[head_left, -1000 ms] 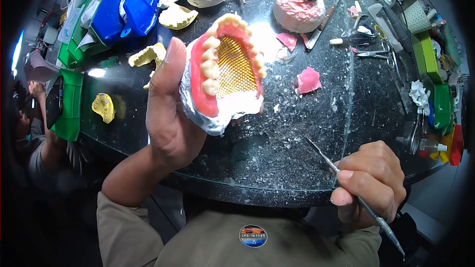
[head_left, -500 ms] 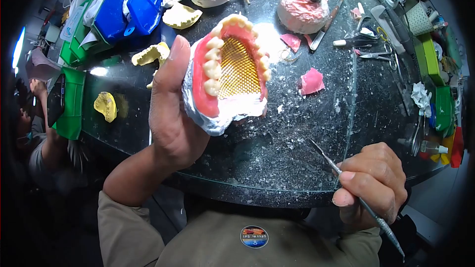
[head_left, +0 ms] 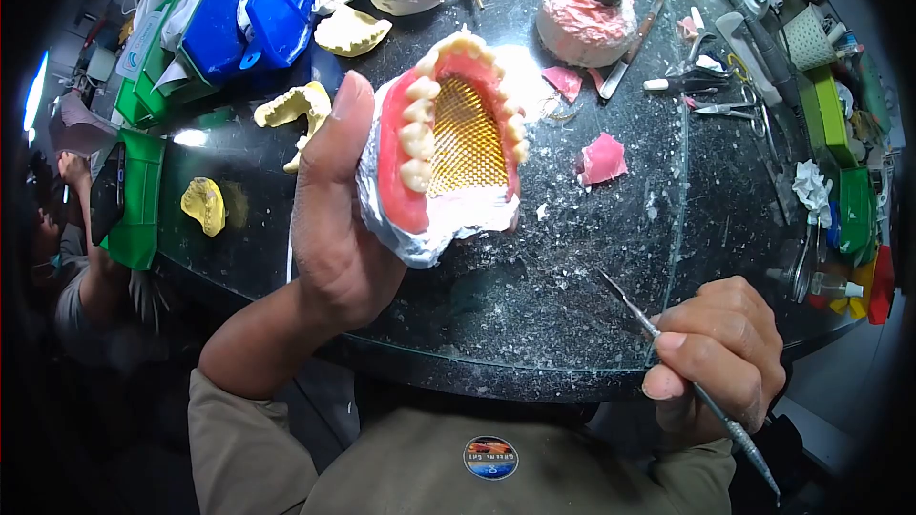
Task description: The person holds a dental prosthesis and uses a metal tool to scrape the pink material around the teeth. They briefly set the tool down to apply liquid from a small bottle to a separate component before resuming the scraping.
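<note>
My left hand (head_left: 339, 219) is closed around a denture model (head_left: 405, 205), held up over the table. Pink wax and a row of cream teeth run round its arch, a gold mesh fills the palate, and the base is white plaster. My thumb presses its left side; the other fingers are hidden behind it. Lower right, my right hand (head_left: 720, 358) grips a thin metal wax carver (head_left: 701, 391) like a pen. Its pointed tip aims up and left, apart from the model. A pink wax piece (head_left: 602, 159) lies on the table between the two.
Plaster crumbs litter the dark table (head_left: 534, 315). A pink-topped plaster block (head_left: 582, 24), a knife (head_left: 630, 52) and scissors (head_left: 725, 109) lie beyond. Yellow casts (head_left: 203, 207) and blue bins (head_left: 286, 5) are at left. Another person's hand (head_left: 72, 170) shows at far left.
The denture model has shifted slightly right and down with my left hand, tilting a little. My right hand and the wax carver have hardly moved.
</note>
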`<state>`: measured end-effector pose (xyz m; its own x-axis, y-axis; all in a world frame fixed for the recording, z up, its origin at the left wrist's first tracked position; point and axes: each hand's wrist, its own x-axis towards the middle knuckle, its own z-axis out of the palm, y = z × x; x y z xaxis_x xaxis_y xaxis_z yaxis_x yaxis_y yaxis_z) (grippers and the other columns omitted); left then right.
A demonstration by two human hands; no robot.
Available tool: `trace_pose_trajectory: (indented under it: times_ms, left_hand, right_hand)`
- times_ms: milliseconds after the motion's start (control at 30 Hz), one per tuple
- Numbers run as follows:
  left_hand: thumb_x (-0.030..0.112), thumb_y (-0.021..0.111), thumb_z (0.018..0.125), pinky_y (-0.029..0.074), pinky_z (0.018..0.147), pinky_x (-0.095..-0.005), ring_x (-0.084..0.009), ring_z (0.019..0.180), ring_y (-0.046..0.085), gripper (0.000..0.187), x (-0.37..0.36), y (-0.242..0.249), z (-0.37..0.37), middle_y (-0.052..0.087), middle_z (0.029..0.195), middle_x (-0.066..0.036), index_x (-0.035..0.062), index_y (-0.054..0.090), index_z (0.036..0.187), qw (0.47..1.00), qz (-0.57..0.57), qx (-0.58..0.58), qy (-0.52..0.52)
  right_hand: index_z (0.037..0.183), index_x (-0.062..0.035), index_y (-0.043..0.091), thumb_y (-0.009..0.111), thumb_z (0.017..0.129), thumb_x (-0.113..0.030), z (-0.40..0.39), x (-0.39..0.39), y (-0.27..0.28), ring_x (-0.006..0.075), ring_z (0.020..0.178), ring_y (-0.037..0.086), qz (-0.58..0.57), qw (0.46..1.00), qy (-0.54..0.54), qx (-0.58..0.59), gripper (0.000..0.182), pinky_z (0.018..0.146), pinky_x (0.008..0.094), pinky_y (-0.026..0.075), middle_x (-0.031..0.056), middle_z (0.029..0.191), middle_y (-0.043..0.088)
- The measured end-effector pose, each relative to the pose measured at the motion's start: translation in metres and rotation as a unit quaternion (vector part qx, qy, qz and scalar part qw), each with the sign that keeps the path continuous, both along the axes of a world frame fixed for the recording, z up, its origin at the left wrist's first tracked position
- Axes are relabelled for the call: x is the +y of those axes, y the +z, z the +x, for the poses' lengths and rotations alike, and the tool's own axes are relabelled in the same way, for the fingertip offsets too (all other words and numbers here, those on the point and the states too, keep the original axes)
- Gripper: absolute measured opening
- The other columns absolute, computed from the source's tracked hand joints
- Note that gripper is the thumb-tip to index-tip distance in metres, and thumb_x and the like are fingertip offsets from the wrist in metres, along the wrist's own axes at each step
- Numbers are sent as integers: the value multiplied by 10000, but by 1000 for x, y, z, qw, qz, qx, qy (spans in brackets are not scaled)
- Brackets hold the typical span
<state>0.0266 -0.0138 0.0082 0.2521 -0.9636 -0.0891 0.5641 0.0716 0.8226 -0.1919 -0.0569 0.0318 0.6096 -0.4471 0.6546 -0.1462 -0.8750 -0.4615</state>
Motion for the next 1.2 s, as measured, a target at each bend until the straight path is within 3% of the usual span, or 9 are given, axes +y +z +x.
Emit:
trace_pose_trajectory:
  times_ms: [1200]
  left_hand:
    - [613, 243, 877, 502, 641, -344, -239, 778, 585, 702, 1, 1, 2, 501, 1093, -184, 28, 394, 1233, 1000, 5, -2, -31]
  right_hand:
    - [854, -81, 547, 704, 751, -251, -1, 1, 4, 132, 503, 567, 19, 1000, 0, 24, 254, 433, 234, 432, 34, 610, 571]
